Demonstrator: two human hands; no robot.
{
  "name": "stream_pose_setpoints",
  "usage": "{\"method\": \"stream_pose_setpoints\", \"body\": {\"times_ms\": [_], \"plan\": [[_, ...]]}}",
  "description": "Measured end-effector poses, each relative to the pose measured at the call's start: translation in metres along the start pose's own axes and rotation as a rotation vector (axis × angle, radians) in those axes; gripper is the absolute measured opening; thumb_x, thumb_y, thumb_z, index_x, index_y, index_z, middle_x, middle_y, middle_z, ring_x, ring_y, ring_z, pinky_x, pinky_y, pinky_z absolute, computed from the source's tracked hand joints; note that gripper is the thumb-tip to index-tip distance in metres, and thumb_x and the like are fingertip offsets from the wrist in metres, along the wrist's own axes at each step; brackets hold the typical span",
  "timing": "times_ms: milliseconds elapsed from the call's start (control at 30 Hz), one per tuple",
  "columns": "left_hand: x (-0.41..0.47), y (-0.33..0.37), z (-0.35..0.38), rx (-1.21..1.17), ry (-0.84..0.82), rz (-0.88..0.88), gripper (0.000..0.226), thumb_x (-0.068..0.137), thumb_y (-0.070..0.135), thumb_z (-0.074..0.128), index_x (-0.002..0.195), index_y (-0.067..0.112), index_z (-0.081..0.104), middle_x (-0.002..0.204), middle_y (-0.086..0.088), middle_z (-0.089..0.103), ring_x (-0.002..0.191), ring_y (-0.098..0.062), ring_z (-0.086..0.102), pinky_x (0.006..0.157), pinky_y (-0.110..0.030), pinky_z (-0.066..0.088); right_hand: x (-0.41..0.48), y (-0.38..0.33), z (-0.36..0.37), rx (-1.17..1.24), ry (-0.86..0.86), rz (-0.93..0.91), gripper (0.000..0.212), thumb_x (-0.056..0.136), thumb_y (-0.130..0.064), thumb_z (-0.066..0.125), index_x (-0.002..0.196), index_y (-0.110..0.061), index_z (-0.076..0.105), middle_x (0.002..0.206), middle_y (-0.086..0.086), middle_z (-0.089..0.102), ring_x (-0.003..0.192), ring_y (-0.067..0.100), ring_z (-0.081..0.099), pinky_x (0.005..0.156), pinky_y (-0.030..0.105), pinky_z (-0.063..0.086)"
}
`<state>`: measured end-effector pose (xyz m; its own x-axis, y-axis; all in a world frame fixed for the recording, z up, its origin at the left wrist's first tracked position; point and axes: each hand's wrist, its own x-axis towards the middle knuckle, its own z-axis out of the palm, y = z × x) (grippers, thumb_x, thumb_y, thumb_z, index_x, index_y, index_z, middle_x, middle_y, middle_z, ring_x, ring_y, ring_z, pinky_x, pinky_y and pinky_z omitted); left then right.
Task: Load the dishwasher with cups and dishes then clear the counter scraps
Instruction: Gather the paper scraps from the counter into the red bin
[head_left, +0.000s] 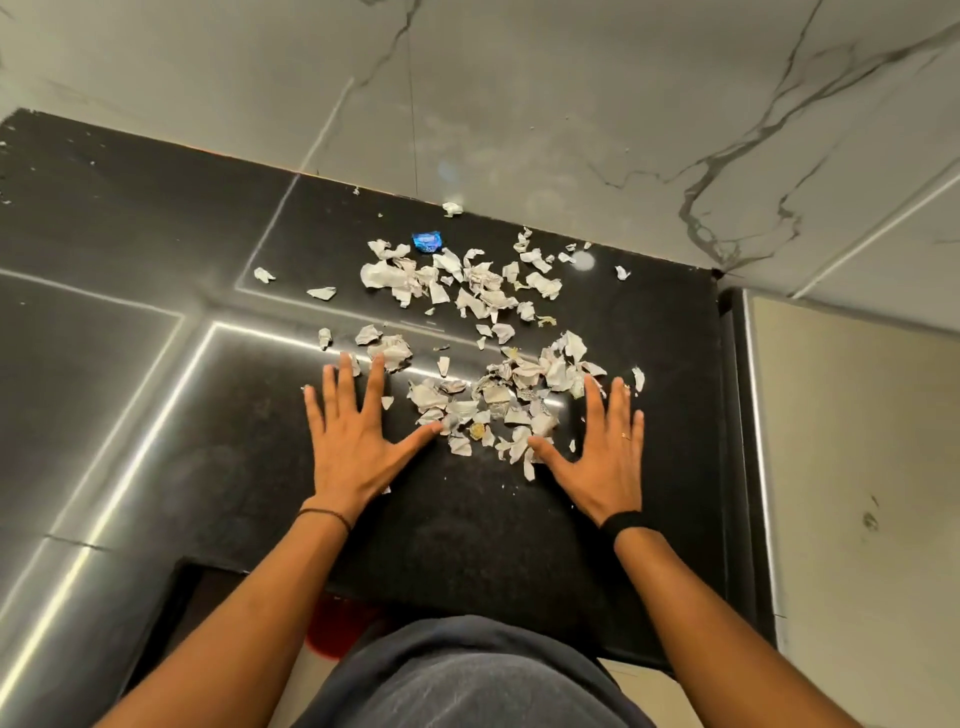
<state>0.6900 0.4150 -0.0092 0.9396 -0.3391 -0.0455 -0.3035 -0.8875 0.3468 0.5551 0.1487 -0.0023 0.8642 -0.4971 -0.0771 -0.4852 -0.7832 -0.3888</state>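
Both hands lie flat with fingers spread, holding nothing: left hand (353, 441) and right hand (602, 457) flank paper scraps (498, 405) on the counter (467, 530).

I can read nothing here. The blue wrapper (426, 242) lying near the far edge of the surface (156, 234) bears some pale print, but it is too small and blurred for me to make out a single word or brand. The torn paper scraps (498, 395), spread from the middle of the surface toward its right edge, carry faint grey marks that may be lines of type. None of it is legible.
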Motion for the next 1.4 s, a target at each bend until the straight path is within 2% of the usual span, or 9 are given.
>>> {"method": "stream_pose_setpoints", "body": {"times_ms": [233,433,500,600,700,933,1133,1267,1400], "plan": [[0.035,0.066,0.027,-0.014,-0.098,0.223,0.095,0.084,0.088,0.031,0.157,0.041,-0.009,0.167,-0.003,-0.015,0.153,-0.027,-0.016,0.123,-0.058,-0.002,0.019,-0.024,0.01,0.0,-0.06,-0.107,0.101,0.082,-0.087,0.036,0.157,-0.035,-0.007,0.166,0.009,-0.01,0.152,0.019,-0.016,0.125,0.048,0.0],[0.05,0.041,0.015,-0.113,-0.046,0.299,0.09,0.089,0.081,0.035,0.158,0.039,-0.004,0.168,-0.002,-0.013,0.154,-0.022,-0.013,0.125,-0.053,0.003,0.039,0.002,-0.011,0.04,0.029,-0.091,0.096,0.084,-0.081,0.043,0.158,-0.032,0.007,0.167,0.004,-0.003,0.153,0.018,-0.01,0.123,0.047,-0.006],[0.067,0.018,0.003,-0.104,0.022,0.256,0.089,0.089,0.081,0.033,0.159,0.036,0.001,0.168,-0.004,-0.007,0.155,-0.023,-0.009,0.125,-0.053,0.006,0.055,0.021,-0.022,0.029,0.061,-0.016,0.099,0.082,-0.085,0.039,0.158,-0.031,0.008,0.167,0.007,-0.002,0.153,0.019,-0.009,0.123,0.048,-0.006],[0.095,-0.019,-0.012,-0.088,0.09,0.075,0.086,0.088,0.08,0.031,0.159,0.035,0.009,0.168,-0.007,0.001,0.155,-0.028,-0.004,0.124,-0.055,0.002,0.072,0.034,-0.026,0.087,0.052,0.095,0.105,0.077,-0.092,0.031,0.158,-0.03,0.006,0.167,0.011,-0.001,0.154,0.022,-0.007,0.124,0.049,-0.001],[0.117,-0.028,-0.015,-0.078,0.04,-0.021,0.086,0.088,0.082,0.024,0.159,0.034,0.009,0.167,-0.011,0.002,0.154,-0.031,-0.001,0.124,-0.054,-0.001,0.084,0.013,-0.014,0.075,0.012,0.072,0.106,0.078,-0.092,0.028,0.159,-0.028,0.002,0.166,0.011,-0.002,0.153,0.023,-0.008,0.125,0.048,-0.001],[0.103,0.031,0.016,-0.059,-0.131,0.395,0.079,0.096,0.074,0.023,0.159,0.034,-0.003,0.168,-0.001,-0.005,0.155,-0.02,-0.007,0.126,-0.048,0.004,0.079,-0.057,0.019,0.103,-0.127,-0.217,0.098,0.083,-0.086,0.028,0.158,-0.032,-0.008,0.166,0.001,-0.009,0.152,0.013,-0.014,0.124,0.044,-0.005],[0.117,0.025,0.007,-0.231,-0.094,0.458,0.076,0.097,0.067,0.04,0.159,0.032,0.016,0.168,0.0,0.008,0.155,-0.017,-0.001,0.126,-0.047,0.009,0.09,-0.051,0.012,0.211,-0.111,-0.236,0.091,0.086,-0.08,0.037,0.158,-0.036,0.003,0.167,-0.002,-0.003,0.153,0.011,-0.009,0.125,0.048,0.0],[0.159,0.021,-0.006,-0.116,-0.049,0.505,0.096,0.083,0.082,0.047,0.159,0.035,0.012,0.168,-0.003,0.002,0.155,-0.024,-0.004,0.124,-0.055,0.005,0.128,-0.045,-0.004,0.127,-0.139,-0.241,0.101,0.078,-0.082,0.054,0.157,-0.041,0.007,0.167,0.001,-0.005,0.153,0.017,-0.012,0.124,0.048,-0.002],[0.211,0.03,-0.027,0.106,-0.125,0.621,0.115,0.068,0.095,0.045,0.158,0.042,-0.003,0.167,-0.007,-0.012,0.153,-0.031,-0.016,0.121,-0.062,-0.004,0.182,-0.055,-0.027,-0.013,-0.271,-0.34,0.119,0.059,-0.091,0.06,0.155,-0.046,0.005,0.166,0.0,-0.013,0.152,0.024,-0.016,0.122,0.056,-0.001]]}}
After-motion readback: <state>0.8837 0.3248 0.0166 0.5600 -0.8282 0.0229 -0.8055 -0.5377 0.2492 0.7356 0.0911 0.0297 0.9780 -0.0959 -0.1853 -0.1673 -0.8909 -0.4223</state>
